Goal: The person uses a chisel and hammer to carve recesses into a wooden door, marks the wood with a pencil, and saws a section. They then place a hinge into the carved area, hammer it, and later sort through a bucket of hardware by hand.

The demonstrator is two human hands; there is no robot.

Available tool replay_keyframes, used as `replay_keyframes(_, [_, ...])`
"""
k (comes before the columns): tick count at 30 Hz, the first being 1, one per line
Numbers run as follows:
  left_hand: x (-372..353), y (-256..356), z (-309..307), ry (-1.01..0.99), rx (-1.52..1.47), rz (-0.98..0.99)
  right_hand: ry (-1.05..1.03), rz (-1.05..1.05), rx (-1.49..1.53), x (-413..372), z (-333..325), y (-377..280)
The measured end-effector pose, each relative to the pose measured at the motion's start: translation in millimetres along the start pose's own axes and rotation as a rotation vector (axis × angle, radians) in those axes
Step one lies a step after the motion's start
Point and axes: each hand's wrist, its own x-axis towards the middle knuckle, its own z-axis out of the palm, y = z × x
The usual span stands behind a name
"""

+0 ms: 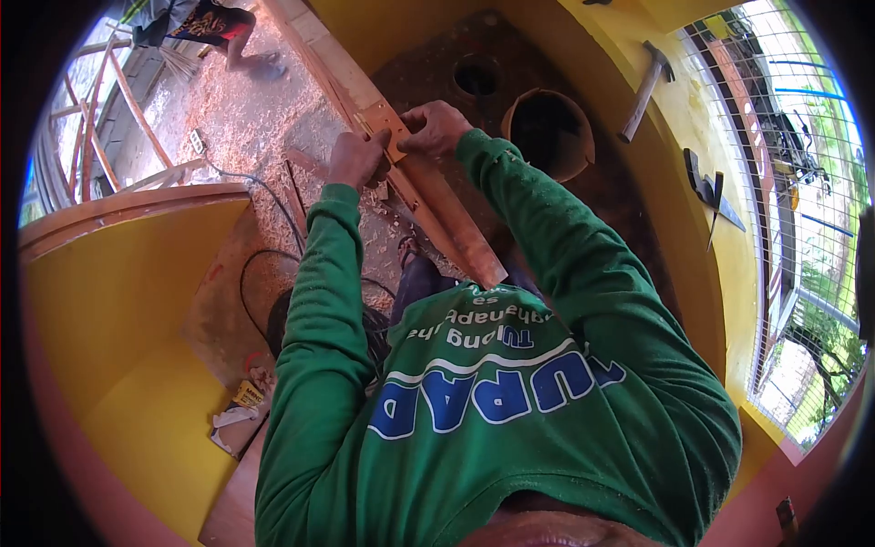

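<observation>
A long wooden plank point(447, 214) runs from near my waist away to the upper left. Against it sits a small flat orange-brown piece point(386, 123) with small dark spots. My left hand point(358, 159) is closed, thumb and fingers at the piece's left side. From the right, my right hand point(436, 128) pinches its other edge between thumb and bent fingers. The undersides of both grips are hidden.
Wood shavings point(246, 109) cover the floor at left, with a power cord point(273, 196) across them. Right of the plank stands a round bucket point(551, 137). A hammer point(647, 91) and a try square point(715, 196) lie on the yellow ledge. Another person point(214, 25) is at upper left.
</observation>
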Motion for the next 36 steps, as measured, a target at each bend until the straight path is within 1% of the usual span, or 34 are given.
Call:
replay_keyframes(1, [-0.9,-1.4,0.9,0.005,0.022,0.006,0.007,-0.049,-0.048,-1.5,1.2,1.5])
replay_keyframes(3, [25.4,-8.3,1.7,0.000,0.060,0.002,-0.074,-0.006,-0.082,6.5,-9.6,-12.6])
replay_keyframes(4, [26.9,-17.7,3.4,-0.015,0.089,-0.008,-0.113,0.026,-0.087,0.0,-8.3,-16.5])
replay_keyframes(7, [25.6,-15.5,9.0,0.136,0.316,0.069,-0.066,-0.213,-0.109,11.0,-2.6,3.0])
replay_keyframes(10, [28.6,-23.0,12.6,0.258,0.367,0.095,0.051,-0.273,0.014,16.4,20.0,33.8])
replay_keyframes(11, [16.5,-9.4,5.7,0.122,0.097,-0.075,0.140,-0.235,-0.044,8.0,24.9,29.7])
replay_keyframes(14, [33.5,-23.7,7.1,0.195,0.102,0.009,0.136,-0.076,-0.100,-15.6,21.3,-2.0])
replay_keyframes(16, [45.7,-31.8,7.4,0.210,0.138,0.012,0.158,-0.076,-0.034,-11.2,27.1,8.8])
replay_keyframes(17, [46.0,-30.7,8.2,0.216,0.156,0.011,0.167,-0.074,0.000,-10.7,28.4,11.0])
replay_keyframes(20, [48.2,-22.1,6.3,0.136,0.045,-0.076,0.112,-0.016,0.006,-0.9,25.5,10.6])
replay_keyframes(23, [50.4,-19.0,4.0,0.238,0.319,0.007,0.113,0.113,-0.026,2.3,22.9,1.3])
replay_keyframes(25, [56.8,-26.0,4.7,0.208,0.199,-0.007,0.187,0.101,-0.062,3.3,27.7,-1.0])
replay_keyframes(26, [52.1,-19.4,3.0,0.191,0.139,-0.011,0.227,0.095,-0.079,3.3,29.7,-0.2])
replay_keyframes(29, [31.8,4.1,-9.5,0.141,0.258,0.037,0.316,0.005,-0.084,5.6,32.9,5.2])
replay_keyframes(32, [7.0,14.7,-14.6,0.037,-0.242,-0.179,0.428,0.007,-0.063,-6.6,20.7,14.4])
replay_keyframes(35, [-7.1,7.7,-12.1,0.055,-0.348,-0.173,0.402,0.000,-0.024,-39.0,1.6,25.9])
replay_keyframes(36, [-3.1,3.4,-7.0,0.077,-0.300,-0.140,0.391,-0.036,-0.027,-43.9,-0.1,26.0])
